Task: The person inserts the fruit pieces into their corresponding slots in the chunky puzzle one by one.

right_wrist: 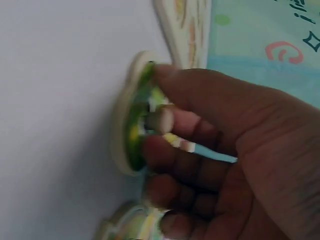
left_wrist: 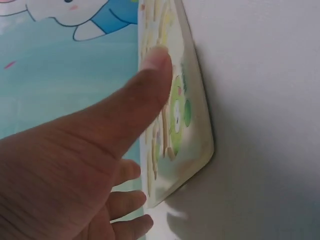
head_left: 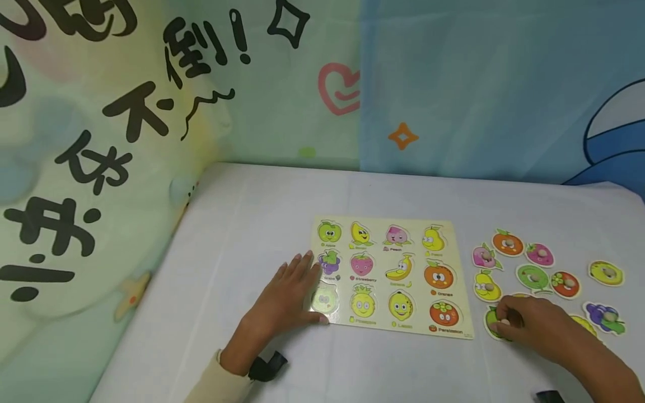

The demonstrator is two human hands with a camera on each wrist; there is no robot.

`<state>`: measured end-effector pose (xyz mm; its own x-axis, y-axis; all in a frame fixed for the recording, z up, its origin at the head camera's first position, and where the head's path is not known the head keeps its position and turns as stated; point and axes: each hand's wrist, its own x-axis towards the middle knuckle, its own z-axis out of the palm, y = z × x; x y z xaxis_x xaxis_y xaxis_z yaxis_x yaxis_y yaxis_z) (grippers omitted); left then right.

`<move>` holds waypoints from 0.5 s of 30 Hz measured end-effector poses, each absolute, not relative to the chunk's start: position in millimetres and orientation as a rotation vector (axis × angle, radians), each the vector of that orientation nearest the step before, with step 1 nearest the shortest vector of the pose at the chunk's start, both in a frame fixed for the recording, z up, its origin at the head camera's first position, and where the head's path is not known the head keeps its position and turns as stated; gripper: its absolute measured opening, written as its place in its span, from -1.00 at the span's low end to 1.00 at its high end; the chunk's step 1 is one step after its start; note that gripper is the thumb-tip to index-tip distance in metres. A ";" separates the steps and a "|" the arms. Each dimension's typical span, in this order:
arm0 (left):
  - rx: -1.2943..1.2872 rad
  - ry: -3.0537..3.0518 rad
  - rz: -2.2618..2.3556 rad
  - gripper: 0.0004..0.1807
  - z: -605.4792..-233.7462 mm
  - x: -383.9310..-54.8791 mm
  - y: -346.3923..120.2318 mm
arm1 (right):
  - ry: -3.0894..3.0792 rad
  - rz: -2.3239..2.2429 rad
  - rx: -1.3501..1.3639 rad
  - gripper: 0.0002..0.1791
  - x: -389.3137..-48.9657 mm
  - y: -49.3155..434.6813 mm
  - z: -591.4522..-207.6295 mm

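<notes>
Touching right grip (head_left: 536, 324), green piece (right_wrist: 134, 112) below

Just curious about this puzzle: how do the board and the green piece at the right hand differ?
The board is big and four-cornered; the green piece is small and rounded. The board bears many fruit pictures; the green piece has a knob. Both have pale edges.

The board (head_left: 381, 296) bore small English labels (head_left: 364, 277): Apple, Peach, Strawberry, Orange, Pineapple, Lemon and Persimmon could be read, the others too blurred. Beyond the board and to its left, the curtain (head_left: 282, 101) carried large black Chinese characters (head_left: 188, 47), among them 不 and 倒, the latter followed by an exclamation mark (head_left: 239, 36).
</notes>
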<state>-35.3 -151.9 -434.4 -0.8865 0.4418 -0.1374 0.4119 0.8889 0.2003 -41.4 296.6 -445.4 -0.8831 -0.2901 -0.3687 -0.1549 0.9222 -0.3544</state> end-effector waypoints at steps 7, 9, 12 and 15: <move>0.641 2.820 0.256 0.22 -436.8 -39.5 -148.2 | 2.635 -0.445 -0.263 -0.86 -39.0 295.1 -438.0; 0.620 2.783 0.263 0.26 -435.9 -40.3 -148.4 | 2.660 -0.444 -0.250 -0.86 -41.0 296.1 -433.0; 0.588 2.749 0.206 0.30 -433.3 -41.8 -150.7 | 2.695 -0.481 -0.225 -0.87 -48.9 292.7 -425.2; 0.581 2.731 0.112 0.29 -426.9 -45.4 -151.5 | 2.722 -0.536 -0.229 -0.86 -56.3 282.0 -419.1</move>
<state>-45.4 -151.5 -426.9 -0.8566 0.4078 -0.3161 0.3804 0.9131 0.1469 -56.3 282.0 -419.1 -0.9234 -0.2231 -0.3124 -0.0880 0.9152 -0.3933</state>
